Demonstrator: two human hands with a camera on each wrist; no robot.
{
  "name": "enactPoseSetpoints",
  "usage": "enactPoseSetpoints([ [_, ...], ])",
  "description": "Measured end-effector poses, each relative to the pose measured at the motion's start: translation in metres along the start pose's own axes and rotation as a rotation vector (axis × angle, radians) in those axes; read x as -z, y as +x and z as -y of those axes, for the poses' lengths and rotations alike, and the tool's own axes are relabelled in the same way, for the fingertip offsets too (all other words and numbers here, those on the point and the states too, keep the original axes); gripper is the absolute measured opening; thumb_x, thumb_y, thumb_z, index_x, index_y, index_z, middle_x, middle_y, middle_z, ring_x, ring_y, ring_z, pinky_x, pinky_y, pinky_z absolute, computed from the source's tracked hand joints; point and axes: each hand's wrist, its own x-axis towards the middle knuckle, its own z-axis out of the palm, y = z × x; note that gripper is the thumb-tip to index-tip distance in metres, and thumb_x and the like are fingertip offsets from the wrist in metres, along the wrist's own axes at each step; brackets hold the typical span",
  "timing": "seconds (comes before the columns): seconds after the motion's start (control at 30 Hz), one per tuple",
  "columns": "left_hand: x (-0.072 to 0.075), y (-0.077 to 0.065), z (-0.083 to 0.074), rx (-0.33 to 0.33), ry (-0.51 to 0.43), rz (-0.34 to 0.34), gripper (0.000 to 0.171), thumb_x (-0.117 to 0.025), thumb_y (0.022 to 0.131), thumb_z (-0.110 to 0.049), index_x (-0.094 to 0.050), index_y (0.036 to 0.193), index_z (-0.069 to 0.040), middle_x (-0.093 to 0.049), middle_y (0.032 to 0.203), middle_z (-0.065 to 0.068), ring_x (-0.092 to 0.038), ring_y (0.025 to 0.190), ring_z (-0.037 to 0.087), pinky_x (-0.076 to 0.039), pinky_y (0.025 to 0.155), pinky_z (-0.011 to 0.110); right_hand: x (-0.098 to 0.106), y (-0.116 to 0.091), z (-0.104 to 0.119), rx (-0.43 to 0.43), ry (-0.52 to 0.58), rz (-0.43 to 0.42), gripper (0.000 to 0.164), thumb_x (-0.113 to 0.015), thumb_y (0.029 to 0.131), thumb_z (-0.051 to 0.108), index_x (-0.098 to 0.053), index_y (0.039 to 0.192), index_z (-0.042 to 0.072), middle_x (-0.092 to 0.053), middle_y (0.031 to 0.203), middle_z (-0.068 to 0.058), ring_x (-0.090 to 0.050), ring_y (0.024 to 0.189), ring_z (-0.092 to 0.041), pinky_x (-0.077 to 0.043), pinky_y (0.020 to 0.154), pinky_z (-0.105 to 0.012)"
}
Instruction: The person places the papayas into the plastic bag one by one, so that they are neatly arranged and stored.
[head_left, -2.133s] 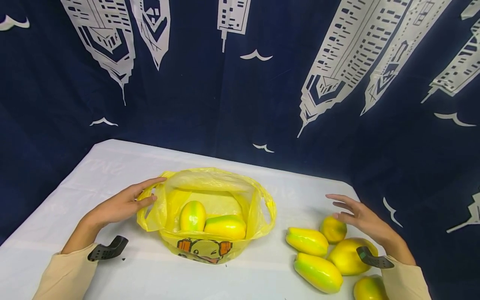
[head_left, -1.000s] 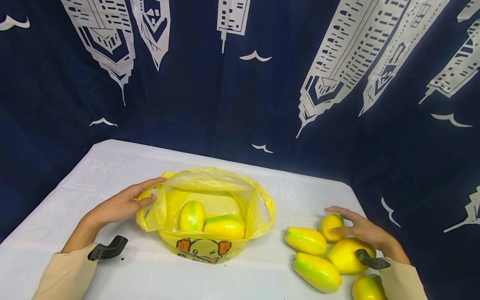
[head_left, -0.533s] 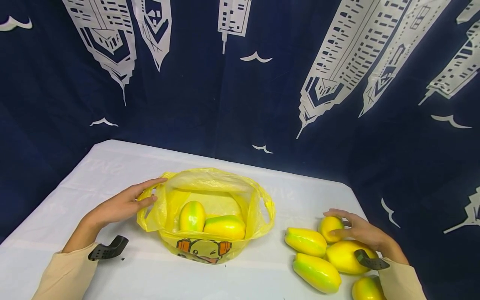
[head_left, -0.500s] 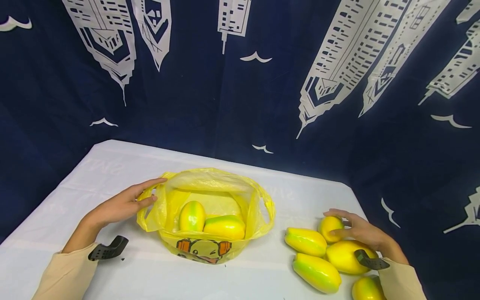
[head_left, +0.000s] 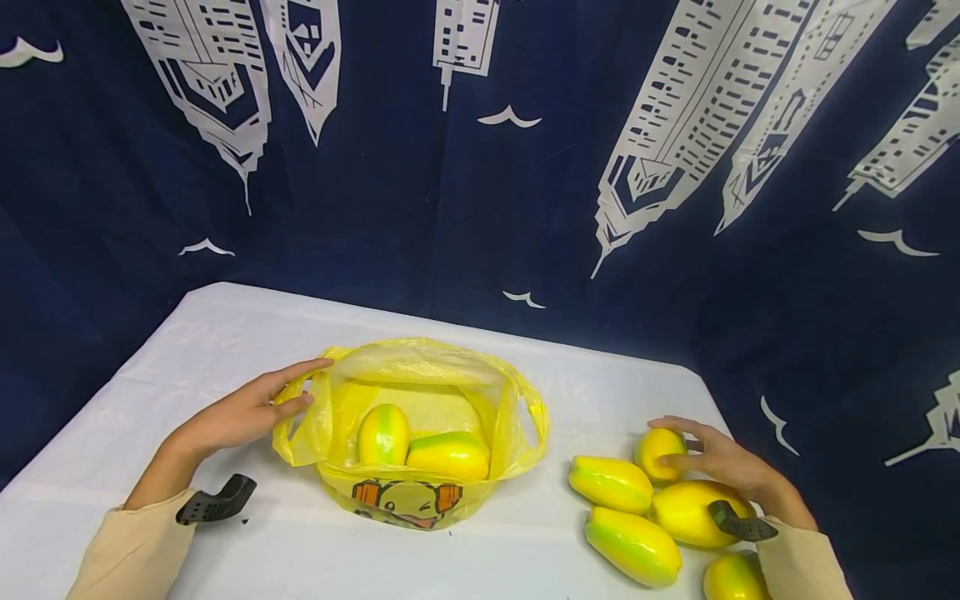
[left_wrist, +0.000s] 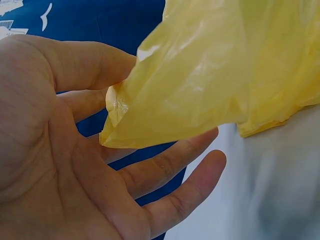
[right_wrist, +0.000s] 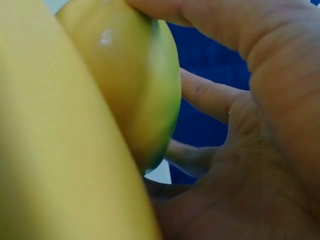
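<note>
A yellow plastic bag (head_left: 408, 496) with a cartoon print stands open on the table, two yellow-green papayas (head_left: 384, 433) lying inside. At the bag's left handle is my left hand (head_left: 240, 408); thumb and fingers lie on either side of the thin plastic, and the left wrist view shows the lower fingers spread behind it. My right hand (head_left: 723, 458) curls its thumb and fingers round the rounded far papaya (head_left: 656, 454) in the group on the right. In the right wrist view that papaya (right_wrist: 130, 85) sits between thumb and fingers, partly hidden by a nearer yellow fruit (right_wrist: 60, 150).
Two long papayas (head_left: 633, 546) lie left of the right hand. A large yellow fruit (head_left: 693, 512) sits below its wrist, and another (head_left: 735, 577) is cut off by the bottom edge. A dark blue curtain (head_left: 450, 208) hangs behind the white table (head_left: 510, 558).
My right hand has come down from above the far papaya and closed its fingers round it. The left hand has stayed at the bag's handle.
</note>
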Motion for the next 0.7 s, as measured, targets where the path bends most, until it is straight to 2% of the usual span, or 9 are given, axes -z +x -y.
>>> enactPoseSetpoints([
  [0.2,0.000,0.000,0.001,-0.011,0.003,-0.001,0.058,-0.055,0.104,-0.023,-0.033,0.157,-0.014,-0.024,0.164,0.020,-0.020,0.149,0.049,-0.024,0.113,0.073,0.001,-0.002,0.004,-0.025,-0.036,-0.016,0.075,-0.071,0.092,0.039,-0.038,0.153,0.013,-0.027,0.159,-0.026,-0.024,0.140,-0.061,-0.042,0.096,-0.072],
  [0.53,0.000,0.000,0.001,-0.006,0.010,-0.003,0.058,-0.055,0.104,-0.024,-0.033,0.157,-0.014,-0.025,0.164,0.019,-0.020,0.150,0.048,-0.024,0.113,0.072,0.005,-0.005,0.014,0.053,-0.114,-0.069,0.072,-0.070,0.092,0.040,-0.040,0.152,0.013,-0.029,0.160,-0.025,-0.026,0.140,-0.062,-0.037,0.095,-0.078],
  [0.7,0.000,0.000,0.001,-0.005,0.002,0.001,0.058,-0.055,0.104,-0.024,-0.033,0.157,-0.015,-0.024,0.164,0.020,-0.020,0.149,0.049,-0.025,0.112,0.073,0.004,-0.005,0.018,0.044,-0.110,-0.068,0.073,-0.069,0.093,0.042,-0.039,0.153,0.015,-0.026,0.161,-0.024,-0.023,0.141,-0.061,-0.034,0.096,-0.080],
])
